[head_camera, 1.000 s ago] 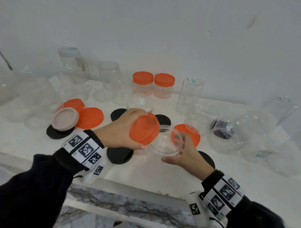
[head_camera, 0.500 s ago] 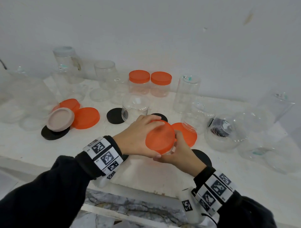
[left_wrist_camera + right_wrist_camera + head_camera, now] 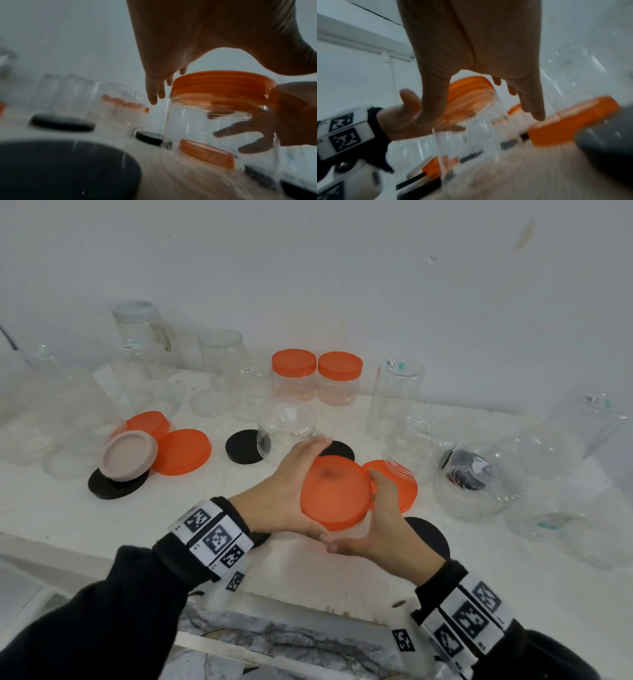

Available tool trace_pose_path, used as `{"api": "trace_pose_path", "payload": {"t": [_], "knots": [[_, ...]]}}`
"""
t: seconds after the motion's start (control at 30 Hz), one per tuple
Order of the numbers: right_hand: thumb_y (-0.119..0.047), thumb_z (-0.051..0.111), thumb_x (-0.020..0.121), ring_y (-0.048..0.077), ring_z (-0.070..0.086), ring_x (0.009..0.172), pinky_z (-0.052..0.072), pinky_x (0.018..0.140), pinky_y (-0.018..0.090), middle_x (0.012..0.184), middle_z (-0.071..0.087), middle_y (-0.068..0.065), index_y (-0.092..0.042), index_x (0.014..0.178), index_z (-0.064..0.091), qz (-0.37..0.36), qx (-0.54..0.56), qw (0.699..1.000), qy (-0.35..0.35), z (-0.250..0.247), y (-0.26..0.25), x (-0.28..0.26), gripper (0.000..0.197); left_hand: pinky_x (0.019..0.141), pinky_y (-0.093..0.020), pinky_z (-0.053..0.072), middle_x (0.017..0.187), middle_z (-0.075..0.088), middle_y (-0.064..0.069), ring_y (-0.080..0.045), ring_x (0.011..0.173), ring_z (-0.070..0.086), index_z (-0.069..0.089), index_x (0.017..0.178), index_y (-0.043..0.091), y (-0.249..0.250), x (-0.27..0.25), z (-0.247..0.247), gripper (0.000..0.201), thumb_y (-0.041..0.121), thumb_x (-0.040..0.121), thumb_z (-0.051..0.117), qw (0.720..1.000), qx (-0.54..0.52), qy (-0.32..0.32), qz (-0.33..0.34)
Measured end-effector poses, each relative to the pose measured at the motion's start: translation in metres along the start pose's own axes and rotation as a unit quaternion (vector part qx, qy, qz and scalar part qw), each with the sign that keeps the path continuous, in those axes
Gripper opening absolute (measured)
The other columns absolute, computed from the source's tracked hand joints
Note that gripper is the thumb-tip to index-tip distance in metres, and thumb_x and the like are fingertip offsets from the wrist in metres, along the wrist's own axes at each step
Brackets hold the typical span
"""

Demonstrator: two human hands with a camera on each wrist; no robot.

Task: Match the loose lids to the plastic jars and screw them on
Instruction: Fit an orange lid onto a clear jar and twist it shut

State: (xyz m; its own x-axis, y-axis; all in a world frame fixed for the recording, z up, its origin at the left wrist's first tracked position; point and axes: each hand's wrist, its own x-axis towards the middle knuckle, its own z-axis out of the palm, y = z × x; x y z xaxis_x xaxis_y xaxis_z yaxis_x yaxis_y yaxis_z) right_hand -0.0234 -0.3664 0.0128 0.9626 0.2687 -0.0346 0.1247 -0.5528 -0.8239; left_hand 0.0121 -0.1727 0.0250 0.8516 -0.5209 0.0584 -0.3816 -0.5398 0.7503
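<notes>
My left grip (image 3: 291, 494) curls round the orange lid (image 3: 334, 493), which sits on the clear jar above the white worktop (image 3: 102, 515); my right grip (image 3: 373, 522) wraps the jar from the near right. A second orange lid (image 3: 400, 484) lies just behind.

From the left wrist, the lid (image 3: 223, 86) caps the jar (image 3: 214, 121), right fingers (image 3: 240, 129) showing through it.

From the right wrist, blurred, my thumb and fingers (image 3: 534, 102) straddle the jar (image 3: 471, 135).
</notes>
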Motion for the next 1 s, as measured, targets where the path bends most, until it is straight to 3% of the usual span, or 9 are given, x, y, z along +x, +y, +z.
{"api": "trace_pose_path", "payload": {"t": [0.07,0.13,0.23,0.37,0.53,0.67,0.8,0.87,1.0], "knots": [[-0.036,0.089,0.054,0.003,0.013,0.131,0.02,0.111,0.024,0.14,0.009,-0.008,-0.016,0.145,0.004,-0.043,-0.063,0.997,0.002,-0.011,-0.009,-0.004,0.126,0.098,0.002,0.018,0.142,0.009,0.027,0.019,0.13,0.012,0.002,0.14,0.041,-0.011,-0.008,0.001,0.131,0.053,0.038,0.083,0.996,-0.08,0.018,-0.031],[-0.035,0.088,0.054,0.001,0.014,0.129,0.02,0.11,0.023,0.137,0.011,-0.011,-0.018,0.145,0.006,-0.067,-0.085,0.994,-0.001,-0.025,-0.023,-0.004,0.123,0.097,0.001,0.023,0.141,0.012,0.03,0.02,0.127,0.018,0.002,0.142,0.037,-0.017,-0.014,0.005,0.133,0.049,0.04,0.087,0.993,-0.109,0.009,-0.051],[-0.038,0.086,0.058,0.009,0.023,0.129,0.024,0.107,0.023,0.142,0.015,-0.005,-0.018,0.145,0.01,-0.089,-0.134,0.987,-0.024,-0.035,-0.045,0.004,0.118,0.101,-0.006,0.029,0.142,0.02,0.024,0.011,0.128,0.029,0.005,0.142,0.036,-0.018,-0.016,0.012,0.127,0.028,0.049,0.09,0.99,-0.122,0.015,-0.063],[-0.05,0.078,0.065,0.022,0.021,0.137,0.03,0.11,0.039,0.15,0.014,0.001,-0.018,0.147,0.011,-0.115,-0.251,0.956,-0.099,-0.022,-0.065,0.014,0.11,0.104,-0.02,0.038,0.141,0.03,0.013,0.001,0.127,0.039,0.013,0.142,0.03,-0.018,-0.011,0.013,0.12,0.038,0.045,0.084,0.984,-0.16,0.022,-0.07],[-0.05,0.067,0.078,0.035,0.024,0.131,0.04,0.1,0.046,0.152,0.012,0.01,-0.021,0.146,0.017,-0.068,-0.399,0.905,-0.132,-0.013,-0.076,0.028,0.089,0.092,-0.012,0.042,0.128,0.048,0.011,0.001,0.115,0.05,0.031,0.132,0.028,-0.022,-0.005,0.012,0.099,0.019,0.051,0.086,0.979,-0.184,0.017,-0.087],[-0.051,0.064,0.079,0.035,0.033,0.121,0.04,0.089,0.037,0.139,0.028,0.01,-0.027,0.143,0.025,-0.048,-0.422,0.883,-0.2,-0.018,-0.08,0.039,0.079,0.086,-0.007,0.041,0.123,0.051,0.014,0.011,0.107,0.051,0.036,0.125,0.032,-0.024,-0.003,0.012,0.094,0.013,0.05,0.089,0.977,-0.188,0.023,-0.094],[-0.05,0.068,0.071,0.027,0.04,0.1,0.035,0.072,0.031,0.121,0.04,0.007,-0.025,0.135,0.034,-0.081,-0.429,0.881,-0.181,-0.018,-0.084,0.044,0.077,0.087,-0.007,0.041,0.123,0.051,0.015,0.006,0.113,0.05,0.037,0.128,0.029,-0.025,-0.003,0.011,0.096,0.018,0.048,0.089,0.982,-0.16,0.035,-0.099],[-0.051,0.07,0.069,0.024,0.04,0.093,0.039,0.073,0.031,0.117,0.042,0.006,-0.025,0.133,0.036,-0.098,-0.42,0.884,-0.18,-0.019,-0.085,0.046,0.077,0.087,-0.006,0.041,0.123,0.052,0.014,0.005,0.113,0.05,0.038,0.128,0.028,-0.025,-0.003,0.009,0.096,0.013,0.05,0.091,0.982,-0.154,0.042,-0.1],[-0.046,0.07,0.069,0.022,0.045,0.107,0.048,0.087,0.036,0.123,0.04,0.002,-0.032,0.136,0.035,-0.109,-0.385,0.891,-0.213,-0.03,-0.082,0.05,0.077,0.092,-0.01,0.041,0.121,0.054,0.019,0.006,0.115,0.05,0.039,0.123,0.037,-0.027,-0.002,0.009,0.09,0.008,0.054,0.089,0.982,-0.155,0.035,-0.099]]}}
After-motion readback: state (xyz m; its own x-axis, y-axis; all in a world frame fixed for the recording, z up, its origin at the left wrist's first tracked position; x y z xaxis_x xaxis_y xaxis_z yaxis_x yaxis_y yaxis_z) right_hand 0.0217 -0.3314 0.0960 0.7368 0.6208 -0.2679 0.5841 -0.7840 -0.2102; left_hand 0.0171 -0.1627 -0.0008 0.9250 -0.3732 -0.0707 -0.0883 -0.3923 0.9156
